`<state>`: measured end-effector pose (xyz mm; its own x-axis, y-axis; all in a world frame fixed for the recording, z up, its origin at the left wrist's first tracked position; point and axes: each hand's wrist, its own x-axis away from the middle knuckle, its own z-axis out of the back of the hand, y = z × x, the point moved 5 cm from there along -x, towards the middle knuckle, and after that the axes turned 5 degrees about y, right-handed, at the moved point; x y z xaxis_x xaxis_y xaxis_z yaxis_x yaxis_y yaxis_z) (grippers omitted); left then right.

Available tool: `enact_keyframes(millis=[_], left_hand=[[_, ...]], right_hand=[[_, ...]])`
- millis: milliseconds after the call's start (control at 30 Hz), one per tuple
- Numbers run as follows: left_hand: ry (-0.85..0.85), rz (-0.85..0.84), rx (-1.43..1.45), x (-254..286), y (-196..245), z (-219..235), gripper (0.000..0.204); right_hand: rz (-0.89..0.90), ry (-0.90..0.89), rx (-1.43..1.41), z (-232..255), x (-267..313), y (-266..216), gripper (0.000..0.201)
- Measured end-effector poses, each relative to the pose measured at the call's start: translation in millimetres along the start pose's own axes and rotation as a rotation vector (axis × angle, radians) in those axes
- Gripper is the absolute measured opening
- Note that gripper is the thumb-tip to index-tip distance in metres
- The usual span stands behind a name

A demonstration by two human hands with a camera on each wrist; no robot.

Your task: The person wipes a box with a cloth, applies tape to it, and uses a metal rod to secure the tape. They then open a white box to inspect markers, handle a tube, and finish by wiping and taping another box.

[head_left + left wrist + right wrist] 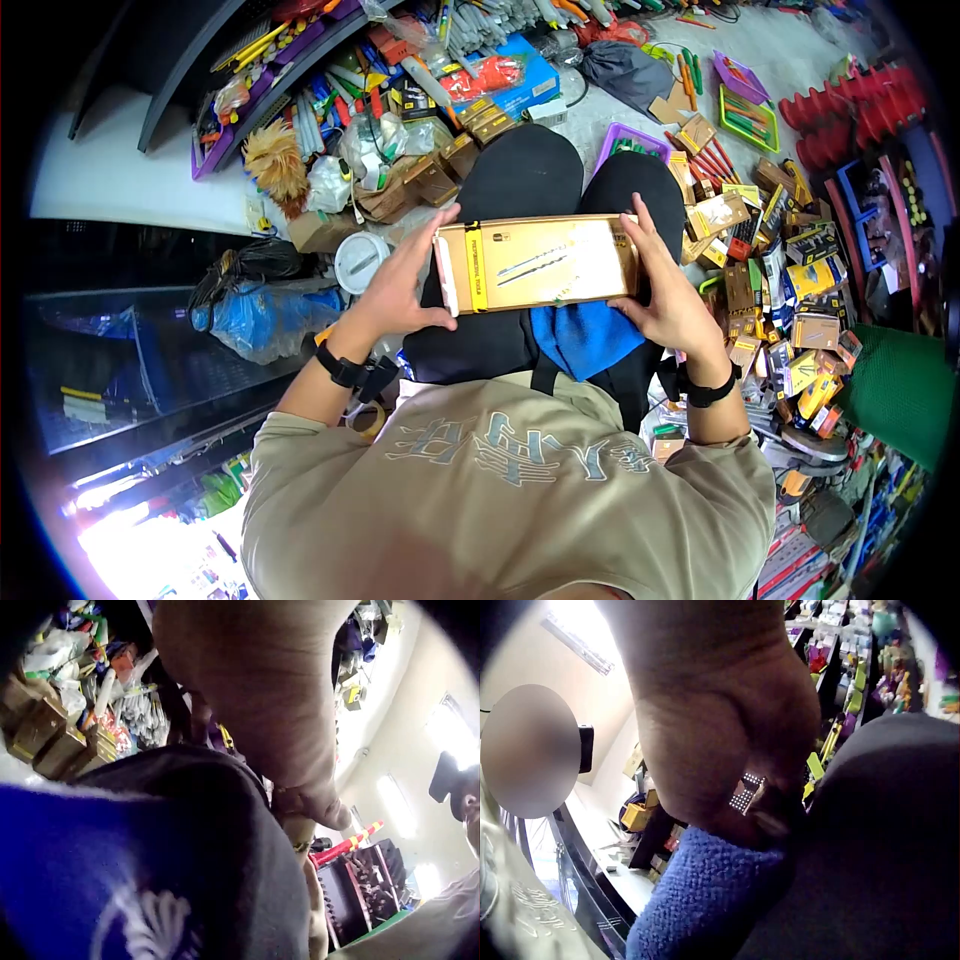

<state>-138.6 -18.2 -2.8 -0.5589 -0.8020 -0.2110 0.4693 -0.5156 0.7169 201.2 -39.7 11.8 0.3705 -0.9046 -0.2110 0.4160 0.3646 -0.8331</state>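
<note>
A long cardboard box [580, 285] with drill bits pictured on its lid lies across the person's lap, a yellow printed strip [476, 268] near its left end. The left hand [400, 285] holds that end, its thumb at the near edge and fingers reaching to the far corner. At the opposite end, the right hand [668, 300] grips the box the same way. A blue cloth [590, 340] spreads over the lap under the box's near edge; it also shows below the right hand in the right wrist view. Both wrist views mostly hide the box behind the hands.
Small boxes [720, 215] lie heaped on the floor at the right. A white round tub [361, 262] stands at the left near a blue plastic-wrapped bundle [265, 318]. Beyond the knees are a blue box [515, 80], bagged goods and a purple basket [632, 140].
</note>
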Motion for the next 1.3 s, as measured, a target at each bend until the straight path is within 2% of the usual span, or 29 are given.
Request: enact_keyframes(millis=[100, 167, 200, 300, 433, 500, 600, 900, 967, 1133, 1300], left_hand=[[-0.024, -0.04, 0.047, -11.1, -9.2, -9.7, 0.123], [-0.037, -0.069, 0.068, -19.1, -11.7, -11.0, 0.108], [-0.039, -0.1, 0.084, -22.5, -15.2, -10.6, 0.106], [-0.03, -0.144, 0.15, -25.9, -31.7, -5.8, 0.104], [0.009, -0.129, 0.304, -23.9, -54.7, -10.7, 0.106], [0.009, -0.128, 0.379, -25.1, -65.9, -15.2, 0.107], [0.065, -0.184, 0.379, -31.2, -68.0, -13.2, 0.099], [0.13, -0.089, 0.316, -24.2, -82.9, -12.3, 0.09], [0.2, -0.027, 0.351, -21.0, -85.5, -11.2, 0.088], [0.225, -0.003, 0.167, -23.4, -74.9, -2.0, 0.076], [0.236, 0.104, 0.359, -16.4, -73.8, -7.2, 0.072]], right_hand=[[-0.007, 0.033, 0.066, 5.9, -1.6, -4.3, 0.105], [-0.044, 0.007, 0.033, 10.0, -5.6, -6.5, 0.106], [-0.025, 0.02, 0.072, 12.4, -9.6, -9.7, 0.106], [-0.173, -0.038, 0.142, 7.5, -21.9, -10.8, 0.105], [-0.202, -0.091, 0.209, -1.8, -47.3, -20.1, 0.107], [-0.197, -0.166, 0.366, -13.6, -56.7, -20.3, 0.111], [-0.18, -0.175, 0.444, -19.2, -70.4, -7.9, 0.114], [-0.081, -0.153, 0.318, -28.8, -105.3, 16.9, 0.104], [-0.067, -0.153, 0.321, -32.5, -108.7, 18.2, 0.102], [-0.011, -0.158, 0.257, -43.9, -112.3, 23.9, 0.098], [0.035, -0.148, 0.194, -47.5, -104.2, 29.5, 0.095]])
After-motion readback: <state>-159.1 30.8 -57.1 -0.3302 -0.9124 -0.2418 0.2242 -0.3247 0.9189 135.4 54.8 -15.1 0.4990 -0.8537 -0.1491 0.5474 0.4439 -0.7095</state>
